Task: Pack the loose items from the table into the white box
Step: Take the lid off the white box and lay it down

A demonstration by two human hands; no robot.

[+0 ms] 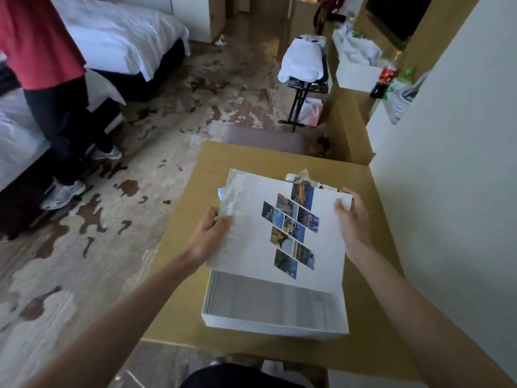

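Your left hand (210,233) and right hand (353,219) grip opposite edges of a flat white lid (282,228). It hangs tilted over the white box (275,309) on the wooden surface (179,289).

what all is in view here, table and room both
table: 1, tan wood, centre foreground
box: 1, white, open, on the table's near half
lid: 1, white with a collage of small photos, held over the box's far part
loose items: count unclear, partly hidden behind the lid's far edge
beds: 2, white bedding, left
standing person: 1, red top, dark trousers, far left
stool: 1, brown, beyond the table
rack: 1, black, white cloth on top, behind the stool
bottles: several, red and green, right shelf
carpet: 1, beige and brown
hands: 2, bare; left and right gripping the lid's side edges
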